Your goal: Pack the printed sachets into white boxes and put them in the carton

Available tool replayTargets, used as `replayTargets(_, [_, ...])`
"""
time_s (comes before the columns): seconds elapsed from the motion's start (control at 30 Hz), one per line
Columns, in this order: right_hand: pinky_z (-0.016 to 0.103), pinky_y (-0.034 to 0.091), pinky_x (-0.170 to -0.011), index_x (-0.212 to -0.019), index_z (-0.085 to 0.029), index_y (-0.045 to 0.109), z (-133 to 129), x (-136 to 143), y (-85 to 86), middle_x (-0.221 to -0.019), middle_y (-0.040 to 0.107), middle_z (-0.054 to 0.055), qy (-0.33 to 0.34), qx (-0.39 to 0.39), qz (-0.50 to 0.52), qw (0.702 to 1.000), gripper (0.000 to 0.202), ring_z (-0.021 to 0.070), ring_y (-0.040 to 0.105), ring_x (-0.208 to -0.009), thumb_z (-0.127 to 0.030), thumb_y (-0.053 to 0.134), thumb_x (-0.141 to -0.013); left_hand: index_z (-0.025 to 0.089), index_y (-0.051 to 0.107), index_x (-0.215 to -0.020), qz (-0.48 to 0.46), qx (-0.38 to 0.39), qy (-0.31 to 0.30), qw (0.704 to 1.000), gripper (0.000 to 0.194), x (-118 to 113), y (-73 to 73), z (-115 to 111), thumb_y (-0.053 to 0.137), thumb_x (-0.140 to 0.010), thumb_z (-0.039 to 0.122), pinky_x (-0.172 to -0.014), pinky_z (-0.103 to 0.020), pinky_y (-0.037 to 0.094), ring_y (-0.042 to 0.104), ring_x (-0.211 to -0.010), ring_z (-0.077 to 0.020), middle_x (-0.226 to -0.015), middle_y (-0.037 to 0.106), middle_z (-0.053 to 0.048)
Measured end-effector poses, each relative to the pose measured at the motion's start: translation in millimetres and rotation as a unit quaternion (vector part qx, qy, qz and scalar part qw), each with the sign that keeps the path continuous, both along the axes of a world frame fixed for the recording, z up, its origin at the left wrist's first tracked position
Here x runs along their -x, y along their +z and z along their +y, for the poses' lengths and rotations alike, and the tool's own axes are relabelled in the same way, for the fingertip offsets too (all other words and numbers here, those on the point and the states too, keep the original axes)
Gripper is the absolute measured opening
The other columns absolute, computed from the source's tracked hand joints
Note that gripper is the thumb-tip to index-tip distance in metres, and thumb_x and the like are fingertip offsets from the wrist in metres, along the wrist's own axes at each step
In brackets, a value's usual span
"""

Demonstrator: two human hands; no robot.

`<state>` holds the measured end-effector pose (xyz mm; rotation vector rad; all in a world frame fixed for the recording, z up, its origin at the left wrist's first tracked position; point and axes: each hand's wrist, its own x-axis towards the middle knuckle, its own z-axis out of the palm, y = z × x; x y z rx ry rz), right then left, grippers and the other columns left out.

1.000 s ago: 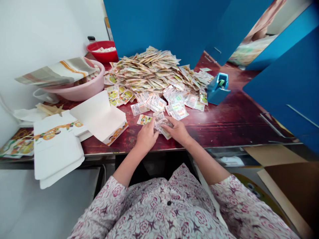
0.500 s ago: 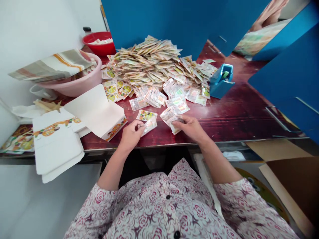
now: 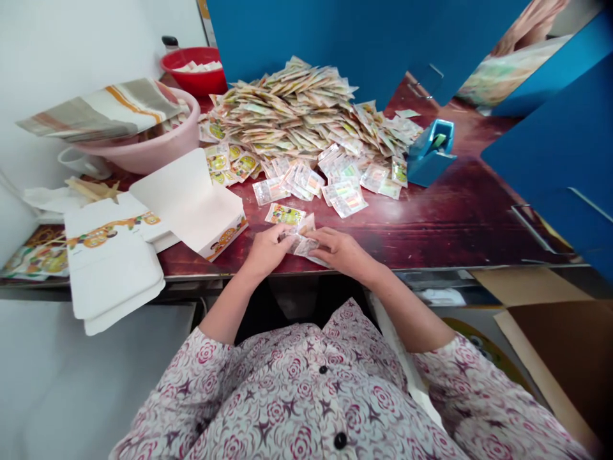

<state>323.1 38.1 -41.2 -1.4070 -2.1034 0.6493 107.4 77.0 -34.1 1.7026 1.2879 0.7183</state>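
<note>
Close to the table's front edge, my two hands come together over a few small clear packets [image 3: 302, 245]. My left hand [image 3: 269, 250] pinches packets at their left side. From the right, my right hand [image 3: 341, 250] has its fingers closed on packets there too; the fingers partly cover them, so how many I hold is unclear. A yellow-green printed packet [image 3: 285, 214] lies flat just beyond my left hand. Farther back are loose packets [image 3: 348, 197] and a large heap of packets [image 3: 292, 118].
An open white box [image 3: 218, 220] and stacked flat cartons [image 3: 112, 268] lie to the left. Behind them stand a pink basin [image 3: 158, 150] with a striped cloth [image 3: 115, 112] and a red bowl [image 3: 198, 76]. A blue tape dispenser [image 3: 431, 156] stands right; a cardboard box [image 3: 550, 358] is below.
My right hand has moved left with packets it took from near the loose group, meeting my left hand. The left hand has shifted slightly right. The view has tilted a little.
</note>
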Motion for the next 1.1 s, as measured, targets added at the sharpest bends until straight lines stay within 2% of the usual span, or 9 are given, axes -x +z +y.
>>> replayTargets(0.13, [0.041, 0.054, -0.096, -0.122, -0.025, 0.070, -13, -12, -3.3, -0.117, 0.073, 0.007, -0.091, 0.000, 0.017, 0.996, 0.035, 0.0234, 0.069, -0.104, -0.025, 0.067, -0.088, 0.019, 0.073, -0.097, -0.013, -0.002, 0.048, 0.999, 0.020, 1, -4.5, 1, 0.062, -0.082, 0.026, -0.072, -0.026, 0.050, 0.064, -0.074, -0.0162, -0.085, 0.073, 0.000])
replayTargets(0.27, [0.041, 0.055, -0.090, -0.096, -0.026, 0.075, -18, -6, 7.9, -0.093, 0.075, 0.004, -0.049, -0.053, -0.001, 0.997, 0.015, 0.0210, 0.069, -0.089, -0.028, 0.061, -0.094, 0.021, 0.074, -0.095, -0.003, -0.041, 0.049, 0.998, 0.018, 3, -5.4, 1, 0.061, -0.083, 0.023, -0.080, -0.028, 0.050, 0.067, -0.083, -0.0182, -0.088, 0.076, 0.000])
replayTargets(0.43, [0.052, 0.040, -0.111, -0.088, -0.023, 0.073, -2, 22, 15.3, -0.136, 0.063, 0.007, 0.021, -0.143, -0.054, 0.988, 0.008, 0.0286, 0.051, -0.134, -0.017, 0.068, -0.088, 0.020, 0.072, -0.099, -0.031, -0.011, -0.006, 0.999, 0.020, 9, 0.0, 2, 0.057, -0.087, 0.027, -0.084, -0.031, 0.051, 0.068, -0.087, -0.0184, -0.095, 0.076, -0.002])
replayTargets(0.53, [0.050, 0.045, -0.106, -0.091, -0.022, 0.072, 6, 32, 7.4, -0.127, 0.067, 0.010, 0.022, -0.118, -0.057, 0.991, 0.007, 0.0275, 0.059, -0.122, -0.017, 0.070, -0.086, 0.020, 0.071, -0.102, -0.018, 0.008, -0.069, 0.997, 0.028, 15, 10.4, -4, 0.052, -0.093, 0.039, -0.081, -0.031, 0.051, 0.067, -0.086, -0.0190, -0.095, 0.075, -0.004])
replayTargets(0.63, [0.041, 0.051, -0.094, -0.094, -0.024, 0.073, 9, 36, 1.6, -0.103, 0.072, 0.006, 0.023, -0.077, -0.006, 0.997, 0.009, 0.0213, 0.066, -0.100, -0.022, 0.065, -0.091, 0.021, 0.067, -0.112, 0.069, -0.033, -0.125, 0.989, 0.032, 17, 19.7, -14, 0.068, -0.084, 0.038, -0.082, -0.034, 0.050, 0.068, -0.092, -0.0233, -0.103, 0.074, -0.006])
replayTargets(0.8, [0.033, 0.053, -0.091, -0.109, -0.022, 0.072, 33, 35, 6.4, -0.105, 0.075, 0.004, 0.008, 0.022, 0.096, 0.995, 0.022, 0.0184, 0.068, -0.098, -0.030, 0.055, -0.097, 0.021, 0.066, -0.109, 0.172, -0.104, -0.066, 0.977, 0.021, 12, 13.5, -25, 0.064, -0.090, 0.027, -0.086, -0.039, 0.049, 0.067, -0.097, -0.0262, -0.105, 0.074, -0.008])
replayTargets(0.9, [0.041, 0.049, -0.100, -0.116, -0.016, 0.070, 60, 40, 10.0, -0.117, 0.072, 0.013, -0.083, -0.015, -0.037, 0.996, 0.027, 0.0265, 0.064, -0.112, -0.028, 0.058, -0.096, 0.023, 0.068, -0.103, 0.151, -0.141, -0.060, 0.977, 0.014, 11, 4.5, -31, 0.065, -0.089, 0.025, -0.086, -0.037, 0.050, 0.067, -0.092, -0.0230, -0.100, 0.075, -0.005])
replayTargets(1.0, [0.050, 0.046, -0.101, -0.117, -0.013, 0.070, 81, 50, 11.9, -0.122, 0.068, 0.020, -0.107, -0.023, -0.193, 0.975, 0.034, 0.0362, 0.060, -0.118, -0.031, 0.070, -0.087, 0.022, 0.069, -0.094, 0.132, -0.171, -0.049, 0.975, 0.007, 11, 0.1, -38, 0.068, -0.088, 0.022, -0.085, -0.036, 0.050, 0.066, -0.088, -0.0216, -0.092, 0.074, -0.004])
replayTargets(1.1, [0.048, 0.050, -0.096, -0.108, -0.018, 0.073, 88, 54, 13.9, -0.112, 0.071, 0.016, -0.109, 0.018, -0.207, 0.972, 0.026, 0.0338, 0.064, -0.109, -0.028, 0.073, -0.084, 0.021, 0.068, -0.088, 0.111, -0.198, -0.042, 0.973, 0.002, 11, -1.6, -42, 0.068, -0.088, 0.020, -0.087, -0.037, 0.050, 0.066, -0.085, -0.0202, -0.086, 0.073, -0.003])
